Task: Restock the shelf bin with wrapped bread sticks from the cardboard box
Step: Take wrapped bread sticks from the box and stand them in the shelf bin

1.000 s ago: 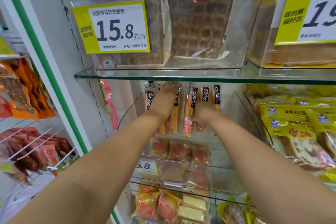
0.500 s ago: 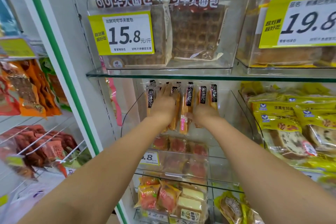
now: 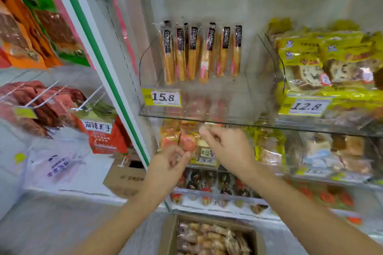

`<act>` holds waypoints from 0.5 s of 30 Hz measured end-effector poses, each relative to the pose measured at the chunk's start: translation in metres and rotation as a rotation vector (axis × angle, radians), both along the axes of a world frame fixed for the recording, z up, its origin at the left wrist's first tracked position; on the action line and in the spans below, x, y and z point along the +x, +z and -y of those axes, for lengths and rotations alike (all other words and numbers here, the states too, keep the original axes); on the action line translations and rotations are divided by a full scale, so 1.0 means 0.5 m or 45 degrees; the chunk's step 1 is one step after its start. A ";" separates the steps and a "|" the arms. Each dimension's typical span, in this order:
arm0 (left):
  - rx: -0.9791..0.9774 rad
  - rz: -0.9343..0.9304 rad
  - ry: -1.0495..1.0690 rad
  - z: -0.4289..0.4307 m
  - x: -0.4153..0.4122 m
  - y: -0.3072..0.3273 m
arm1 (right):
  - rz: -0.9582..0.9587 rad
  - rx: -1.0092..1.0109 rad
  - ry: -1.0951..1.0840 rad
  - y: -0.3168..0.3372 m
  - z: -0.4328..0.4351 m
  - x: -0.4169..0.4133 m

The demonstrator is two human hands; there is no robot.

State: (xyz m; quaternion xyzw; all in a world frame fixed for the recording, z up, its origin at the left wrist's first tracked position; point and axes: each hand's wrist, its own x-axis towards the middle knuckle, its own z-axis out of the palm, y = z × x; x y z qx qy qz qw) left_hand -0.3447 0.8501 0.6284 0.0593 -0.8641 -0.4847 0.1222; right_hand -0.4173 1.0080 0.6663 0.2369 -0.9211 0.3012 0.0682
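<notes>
Several wrapped bread sticks (image 3: 199,54) with black labels stand upright in a row at the back of a clear shelf bin (image 3: 238,114). A cardboard box (image 3: 169,234) holding more wrapped bread sits on the floor at the bottom middle. My left hand (image 3: 171,163) hangs below the bin's front edge, fingers loosely curled and holding nothing. My right hand (image 3: 226,147) is beside it, a little higher, fingers apart and empty. Both hands are apart from the bread sticks and above the box.
A 15.8 price tag (image 3: 161,97) is fixed to the bin's front left. A bin of yellow-wrapped bread (image 3: 323,64) stands to the right. Lower glass shelves hold packaged cakes (image 3: 186,141). Another cardboard box (image 3: 126,180) sits on the floor left, beside a white-green upright (image 3: 103,60).
Both hands have let go of the bread sticks and pulled back down out of the bin. The view has tilted downward, bringing the cardboard box into sight.
</notes>
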 end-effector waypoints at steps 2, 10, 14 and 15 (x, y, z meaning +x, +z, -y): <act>-0.006 0.139 -0.030 0.007 0.043 -0.082 | 0.113 0.076 0.030 -0.088 -0.004 0.042; -0.021 0.659 -0.044 0.045 0.140 -0.458 | 0.717 0.345 0.008 -0.523 -0.043 0.130; 0.107 0.845 0.052 0.060 0.157 -0.651 | 1.038 0.376 -0.143 -0.739 -0.059 0.136; 0.045 0.926 0.058 0.062 0.158 -0.702 | 1.089 0.388 -0.153 -0.795 -0.060 0.137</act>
